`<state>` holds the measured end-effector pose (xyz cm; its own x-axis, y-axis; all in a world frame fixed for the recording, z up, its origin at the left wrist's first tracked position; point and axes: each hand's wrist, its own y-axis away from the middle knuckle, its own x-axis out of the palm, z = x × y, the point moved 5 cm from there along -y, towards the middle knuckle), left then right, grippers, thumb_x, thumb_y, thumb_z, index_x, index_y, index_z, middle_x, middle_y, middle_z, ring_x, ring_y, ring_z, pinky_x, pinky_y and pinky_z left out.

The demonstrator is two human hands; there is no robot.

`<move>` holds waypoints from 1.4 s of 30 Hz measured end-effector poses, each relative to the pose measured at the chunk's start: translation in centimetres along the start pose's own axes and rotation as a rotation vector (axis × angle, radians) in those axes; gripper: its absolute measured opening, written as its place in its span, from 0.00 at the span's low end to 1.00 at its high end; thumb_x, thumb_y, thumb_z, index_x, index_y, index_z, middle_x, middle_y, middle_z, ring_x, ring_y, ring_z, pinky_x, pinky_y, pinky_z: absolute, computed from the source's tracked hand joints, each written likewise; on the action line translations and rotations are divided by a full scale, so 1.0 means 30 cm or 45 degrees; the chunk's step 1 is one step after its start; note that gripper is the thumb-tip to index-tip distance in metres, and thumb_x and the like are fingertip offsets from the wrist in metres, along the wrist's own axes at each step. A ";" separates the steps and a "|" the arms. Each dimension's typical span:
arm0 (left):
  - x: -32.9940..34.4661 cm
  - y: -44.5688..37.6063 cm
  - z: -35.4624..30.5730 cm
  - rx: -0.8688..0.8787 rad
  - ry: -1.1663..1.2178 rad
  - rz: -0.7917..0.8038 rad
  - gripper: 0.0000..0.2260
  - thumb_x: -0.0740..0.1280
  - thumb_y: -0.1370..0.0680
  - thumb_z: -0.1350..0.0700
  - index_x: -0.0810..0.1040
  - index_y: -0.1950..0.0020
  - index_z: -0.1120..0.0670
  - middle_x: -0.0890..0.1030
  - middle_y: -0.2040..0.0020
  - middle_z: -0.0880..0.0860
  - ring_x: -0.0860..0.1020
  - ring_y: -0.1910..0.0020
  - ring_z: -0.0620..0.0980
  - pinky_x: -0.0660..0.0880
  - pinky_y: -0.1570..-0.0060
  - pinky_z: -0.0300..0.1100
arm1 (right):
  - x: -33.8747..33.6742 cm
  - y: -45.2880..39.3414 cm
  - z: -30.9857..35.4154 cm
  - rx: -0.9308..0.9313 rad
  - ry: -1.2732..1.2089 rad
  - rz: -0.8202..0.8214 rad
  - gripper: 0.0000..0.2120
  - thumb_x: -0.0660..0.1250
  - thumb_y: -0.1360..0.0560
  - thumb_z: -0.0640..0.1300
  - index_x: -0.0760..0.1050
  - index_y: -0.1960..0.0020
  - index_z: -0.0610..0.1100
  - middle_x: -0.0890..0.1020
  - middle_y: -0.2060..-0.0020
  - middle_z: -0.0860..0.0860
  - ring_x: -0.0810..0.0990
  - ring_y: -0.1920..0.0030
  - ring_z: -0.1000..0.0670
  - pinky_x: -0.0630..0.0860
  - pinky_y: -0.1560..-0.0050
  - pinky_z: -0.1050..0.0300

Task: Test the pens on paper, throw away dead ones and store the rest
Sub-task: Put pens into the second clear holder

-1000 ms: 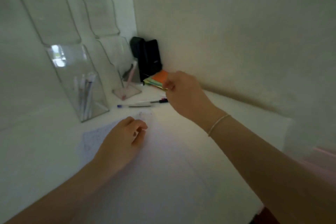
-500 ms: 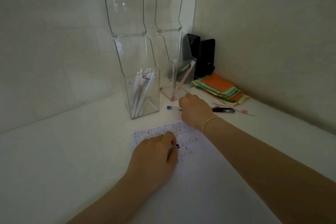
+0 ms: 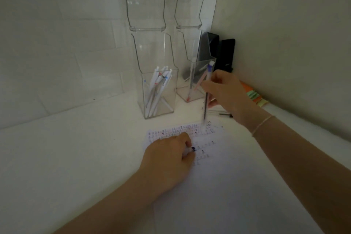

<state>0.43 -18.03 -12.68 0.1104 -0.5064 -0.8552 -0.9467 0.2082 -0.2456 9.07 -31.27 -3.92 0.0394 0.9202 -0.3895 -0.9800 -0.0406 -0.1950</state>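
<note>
My right hand (image 3: 227,93) pinches a clear pen (image 3: 207,97) with a blue end, held upright, tip down just above the top edge of the paper (image 3: 218,167). Rows of small test marks cover the paper's upper part. My left hand (image 3: 171,156) rests on the sheet with fingers curled round a small dark blue pen cap (image 3: 193,148). A clear holder (image 3: 158,91) behind the paper contains several white pens. A second clear holder (image 3: 195,81) to its right holds a few pens, one pinkish.
More pens (image 3: 223,113) lie on the white desk behind my right hand. A stack of orange and green sticky notes (image 3: 254,94) sits by the right wall. Two black objects (image 3: 224,53) stand in the corner. Walls close in at back and right.
My right hand has picked the blue-ended pen up from the desk and raised it upright over the paper. The left hand stays on the sheet.
</note>
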 end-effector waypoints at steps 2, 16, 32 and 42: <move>-0.017 -0.005 0.002 -0.102 0.176 0.037 0.11 0.63 0.26 0.40 0.70 0.47 0.41 0.76 0.60 0.41 0.76 0.60 0.40 0.70 0.59 0.37 | 0.014 0.036 -0.012 0.108 -0.191 0.098 0.09 0.65 0.25 0.37 0.67 0.63 0.42 0.77 0.76 0.51 0.77 0.74 0.52 0.79 0.68 0.55; -0.090 -0.023 -0.039 0.046 0.788 0.034 0.13 0.55 0.20 0.46 0.74 0.61 0.41 0.73 0.70 0.40 0.70 0.71 0.37 0.66 0.67 0.28 | 0.106 0.144 -0.017 0.121 -0.455 0.581 0.14 0.67 0.26 0.37 0.72 0.69 0.39 0.74 0.76 0.45 0.71 0.77 0.50 0.70 0.75 0.63; -0.156 -0.042 0.069 0.094 1.098 0.182 0.18 0.57 0.22 0.47 0.62 0.69 0.53 0.61 0.74 0.47 0.59 0.76 0.44 0.61 0.74 0.35 | -0.131 0.113 -0.034 0.326 -0.946 0.131 0.19 0.61 0.22 0.40 0.75 0.71 0.41 0.78 0.77 0.49 0.76 0.79 0.55 0.73 0.77 0.65; -0.008 -0.107 0.060 0.211 -0.252 0.045 0.19 0.55 0.25 0.36 0.62 0.67 0.49 0.70 0.71 0.46 0.69 0.71 0.41 0.64 0.68 0.42 | 0.059 0.242 -0.187 0.371 -0.452 0.140 0.08 0.67 0.26 0.36 0.74 0.62 0.35 0.78 0.70 0.40 0.77 0.75 0.48 0.76 0.74 0.58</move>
<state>4.00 -17.07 -12.50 0.1504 -0.3263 -0.9332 -0.8903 0.3656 -0.2714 3.11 -32.12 -11.07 -0.0874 0.9948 -0.0521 -0.9905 -0.0812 0.1110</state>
